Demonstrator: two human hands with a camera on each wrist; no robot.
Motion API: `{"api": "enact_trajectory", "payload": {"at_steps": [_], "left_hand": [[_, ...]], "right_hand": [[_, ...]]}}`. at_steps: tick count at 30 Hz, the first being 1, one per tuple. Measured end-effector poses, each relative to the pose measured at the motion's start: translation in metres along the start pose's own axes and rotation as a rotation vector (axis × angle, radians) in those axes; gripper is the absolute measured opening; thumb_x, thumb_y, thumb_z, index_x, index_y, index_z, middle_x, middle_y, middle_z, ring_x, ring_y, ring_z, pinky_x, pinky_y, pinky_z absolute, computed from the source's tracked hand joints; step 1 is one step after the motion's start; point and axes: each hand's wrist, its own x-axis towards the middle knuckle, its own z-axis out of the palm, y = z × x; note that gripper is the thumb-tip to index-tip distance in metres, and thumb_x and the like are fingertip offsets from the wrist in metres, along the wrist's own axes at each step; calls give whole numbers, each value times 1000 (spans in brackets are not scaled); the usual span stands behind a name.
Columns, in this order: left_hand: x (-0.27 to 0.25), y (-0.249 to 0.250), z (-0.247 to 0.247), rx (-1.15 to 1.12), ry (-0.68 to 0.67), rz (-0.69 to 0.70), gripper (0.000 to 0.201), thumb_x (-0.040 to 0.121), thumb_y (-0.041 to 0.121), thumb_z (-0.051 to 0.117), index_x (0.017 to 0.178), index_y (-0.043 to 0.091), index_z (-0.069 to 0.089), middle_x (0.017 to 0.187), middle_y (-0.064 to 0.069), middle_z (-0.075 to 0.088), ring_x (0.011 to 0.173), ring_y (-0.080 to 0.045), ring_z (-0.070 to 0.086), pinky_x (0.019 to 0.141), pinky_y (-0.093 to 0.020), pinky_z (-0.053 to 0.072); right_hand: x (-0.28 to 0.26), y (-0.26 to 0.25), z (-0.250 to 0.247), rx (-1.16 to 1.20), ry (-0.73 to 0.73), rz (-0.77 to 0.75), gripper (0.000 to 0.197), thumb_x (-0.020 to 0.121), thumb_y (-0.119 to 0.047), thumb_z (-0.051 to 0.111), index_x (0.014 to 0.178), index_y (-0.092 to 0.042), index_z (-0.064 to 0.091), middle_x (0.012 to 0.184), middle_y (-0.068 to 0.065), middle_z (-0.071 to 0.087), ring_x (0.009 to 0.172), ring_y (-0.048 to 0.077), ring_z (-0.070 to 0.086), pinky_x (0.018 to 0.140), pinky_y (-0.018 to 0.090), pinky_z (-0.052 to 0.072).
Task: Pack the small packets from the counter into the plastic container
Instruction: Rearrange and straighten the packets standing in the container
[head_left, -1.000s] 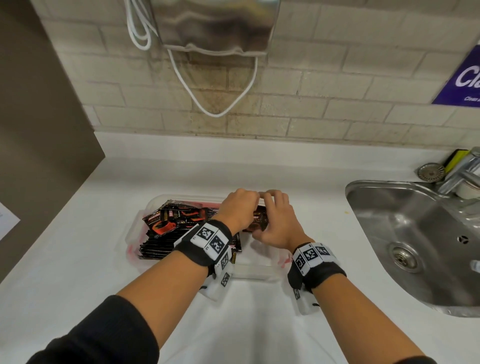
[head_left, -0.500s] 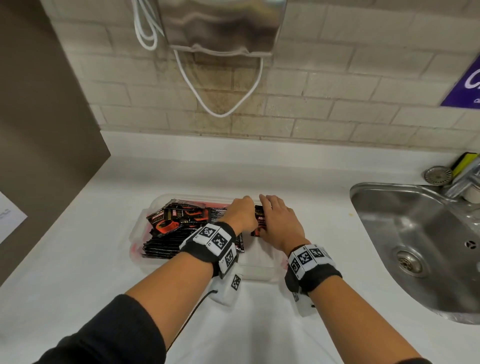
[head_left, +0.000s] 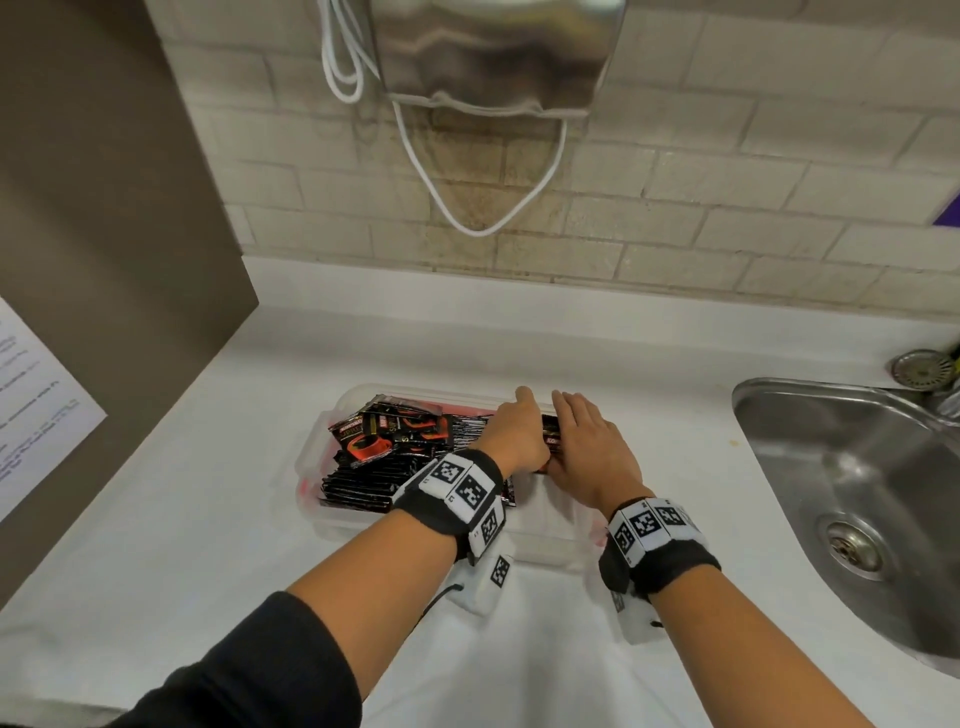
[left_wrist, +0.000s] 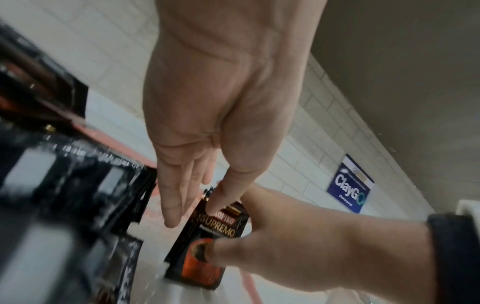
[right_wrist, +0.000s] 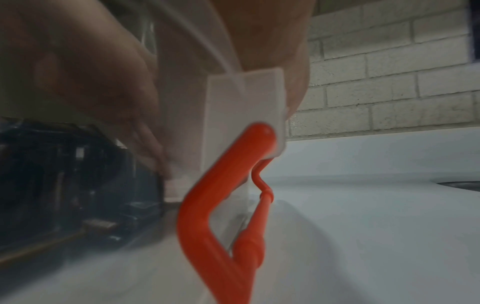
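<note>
A clear plastic container (head_left: 540, 548) with red clips (right_wrist: 226, 205) sits on the white counter (head_left: 182, 519). Several black and red coffee packets (head_left: 389, 457) lie stacked in its left half. Both hands are down inside the container, on either side of a small upright bundle of packets (head_left: 549, 441). My left hand (head_left: 519, 431) has straight fingers (left_wrist: 171, 201), and its thumb touches the top of the front packet (left_wrist: 215, 236). My right hand (head_left: 587, 449) pinches the bundle, its thumb (left_wrist: 215, 250) on the printed face. The container's bottom beneath the hands is hidden.
A steel sink (head_left: 857, 493) lies close on the right, with a drain strainer (head_left: 922, 369) behind it. A metal wall unit (head_left: 493, 52) and a looping white cable (head_left: 467, 218) hang over the counter. At left stands a brown panel (head_left: 104, 208) bearing a paper sheet (head_left: 31, 405).
Both hands have gone lower into the container with the bundle between them, and their curled fingers have straightened. The stacked packets at left have not moved.
</note>
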Motion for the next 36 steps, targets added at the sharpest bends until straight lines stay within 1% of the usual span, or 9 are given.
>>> {"api": "enact_trajectory", "payload": {"at_steps": [2, 6, 10, 13, 16, 20, 26, 31, 36], "left_hand": [[-7, 0, -11, -6, 13, 44, 46, 90, 1, 59, 131, 3, 39, 109, -12, 59, 85, -21, 57, 58, -27, 46], [-29, -15, -53, -51, 0, 187, 14, 89, 18, 69, 101, 17, 62, 99, 1, 65, 92, -18, 64, 80, -33, 54], [-46, -45, -106, 48, 33, 266, 14, 88, 20, 74, 101, 20, 68, 105, 2, 68, 99, -13, 64, 86, -29, 52], [-46, -75, -134, 261, 10, 218, 37, 85, 29, 77, 119, 22, 64, 127, 2, 59, 119, -15, 53, 96, -28, 42], [-38, -99, -145, 397, -129, 109, 65, 79, 39, 81, 136, 25, 52, 140, 1, 48, 129, -20, 44, 108, -39, 39], [-27, -119, -140, 456, -218, 63, 78, 72, 47, 84, 139, 27, 48, 132, 4, 47, 122, -19, 44, 103, -37, 41], [-17, -139, -136, 383, -204, 94, 70, 72, 48, 84, 131, 31, 52, 118, 5, 44, 113, -18, 46, 101, -41, 45], [-12, -143, -140, 288, -213, 132, 45, 76, 38, 82, 113, 35, 55, 109, 7, 55, 99, -15, 55, 89, -35, 50], [-13, -145, -140, 287, -145, 226, 32, 82, 23, 73, 109, 28, 59, 100, 4, 61, 94, -19, 60, 84, -38, 53]], "right_hand": [[1, 2, 1, -2, 5, -10, 91, 92, -49, 55, 157, -12, 2, 164, 6, 10, 152, 22, 6, 122, 38, 15], [2, 6, -2, 68, 18, -45, 98, 85, -49, 59, 157, -11, 6, 165, 6, 9, 152, 22, -1, 123, 41, 5], [-2, 0, -23, 217, 113, -88, 92, 77, -52, 55, 155, -14, 23, 163, 8, 17, 152, 24, -5, 121, 48, -7], [-1, -23, -45, 268, 233, -215, 66, 78, -43, 58, 139, -18, 51, 147, 11, 41, 146, 29, 19, 120, 53, 14], [7, -60, -57, 327, 100, -312, 37, 88, -28, 64, 124, -22, 61, 116, 1, 53, 116, 19, 43, 103, 43, 39], [18, -98, -55, 315, -165, -328, 35, 91, -31, 66, 124, -25, 55, 113, -1, 51, 108, 18, 50, 95, 34, 44], [31, -120, -48, 260, -200, -235, 33, 85, -26, 74, 108, -21, 51, 106, 1, 51, 92, 20, 51, 78, 31, 43], [34, -129, -40, 308, -217, -159, 47, 78, -24, 82, 105, -17, 44, 103, 3, 57, 91, 23, 55, 79, 37, 49], [37, -130, -37, 412, -208, -136, 53, 73, -23, 87, 101, -17, 42, 96, 2, 59, 81, 19, 56, 74, 35, 50]]}}
